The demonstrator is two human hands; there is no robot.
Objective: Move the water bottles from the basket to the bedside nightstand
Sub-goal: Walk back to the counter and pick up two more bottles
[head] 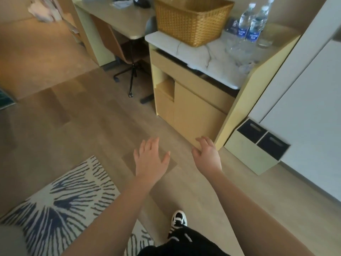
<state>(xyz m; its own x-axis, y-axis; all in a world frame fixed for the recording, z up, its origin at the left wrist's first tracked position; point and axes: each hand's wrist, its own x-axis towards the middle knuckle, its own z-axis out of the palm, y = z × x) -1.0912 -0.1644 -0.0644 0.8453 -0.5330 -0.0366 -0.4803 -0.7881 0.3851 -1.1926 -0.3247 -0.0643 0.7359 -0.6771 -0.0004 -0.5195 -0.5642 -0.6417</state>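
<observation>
A woven tan basket (pixel 191 21) stands on a white marble-topped cabinet (pixel 212 60) ahead and to the right; its inside is hidden from here. Beside it on the right stand two clear water bottles (pixel 250 28) with blue labels, and further clear bottles or glasses sit around them, blurred. My left hand (pixel 150 157) and my right hand (pixel 207 151) are stretched out low over the wooden floor, well short of the cabinet, fingers spread and holding nothing. No nightstand is recognisable in view.
A desk (pixel 118 17) with an office chair (pixel 129 58) stands behind and left of the cabinet. A low box with two dark slots (pixel 258 145) sits on the floor at right by a white wall panel. A blue-and-white patterned rug (pixel 60 200) lies at lower left.
</observation>
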